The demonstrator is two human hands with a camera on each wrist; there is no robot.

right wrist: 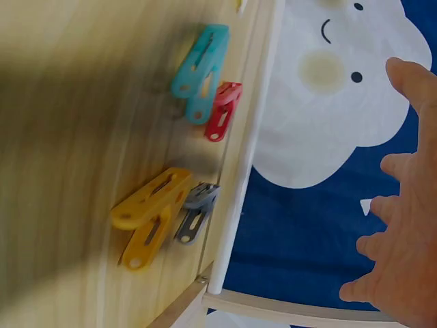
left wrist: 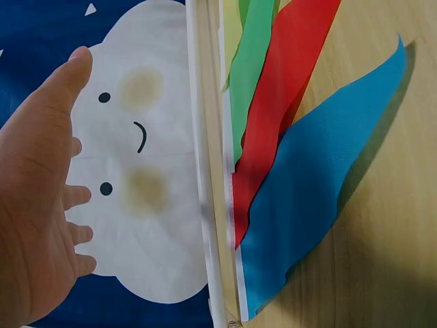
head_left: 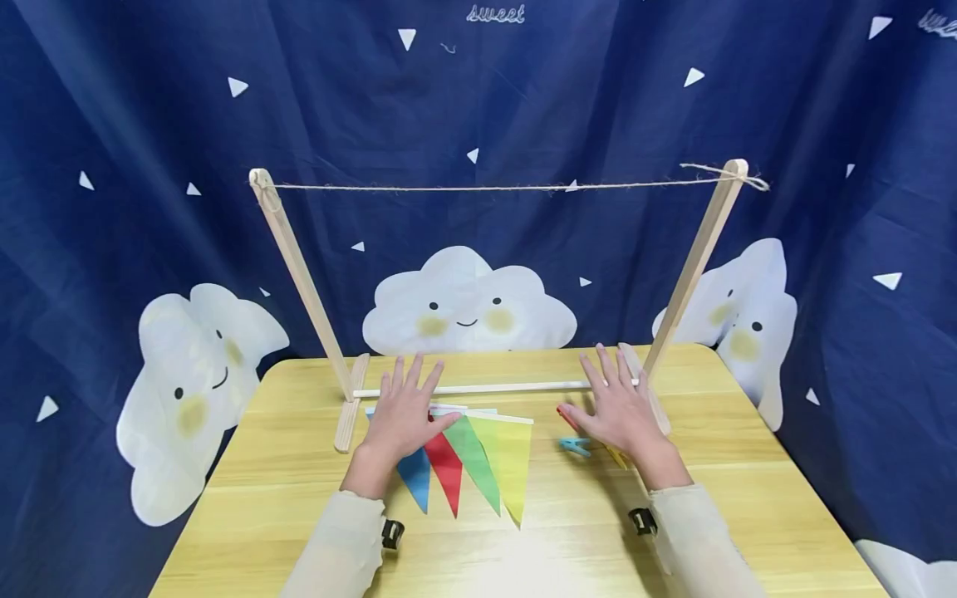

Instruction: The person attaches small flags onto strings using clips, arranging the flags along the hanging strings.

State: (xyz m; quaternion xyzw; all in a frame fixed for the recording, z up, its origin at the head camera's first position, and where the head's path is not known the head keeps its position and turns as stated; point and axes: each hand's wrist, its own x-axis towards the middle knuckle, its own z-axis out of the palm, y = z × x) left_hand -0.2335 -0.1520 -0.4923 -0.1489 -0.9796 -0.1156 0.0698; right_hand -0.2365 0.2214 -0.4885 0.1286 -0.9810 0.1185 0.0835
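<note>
In the head view my left hand (head_left: 404, 415), fingers spread, is over the left end of a fan of pennant flags: blue (left wrist: 321, 184), red (left wrist: 273, 130), green (head_left: 474, 457) and yellow (head_left: 514, 465). My right hand (head_left: 619, 407), also spread, is above several clothespins at the right. The right wrist view shows a teal clothespin (right wrist: 201, 72), a red one (right wrist: 224, 111), a yellow one (right wrist: 151, 215) and a grey one (right wrist: 196, 213). Neither hand grips anything. Whether the palms touch anything, I cannot tell.
A wooden frame stands on the table (head_left: 262, 515), with a left post (head_left: 302, 278), a right post (head_left: 695, 270) and a white crossbar (head_left: 508, 387) low between them. Twine (head_left: 478, 188) is strung across the post tops. Behind hangs a dark blue curtain (head_left: 478, 100) with clouds.
</note>
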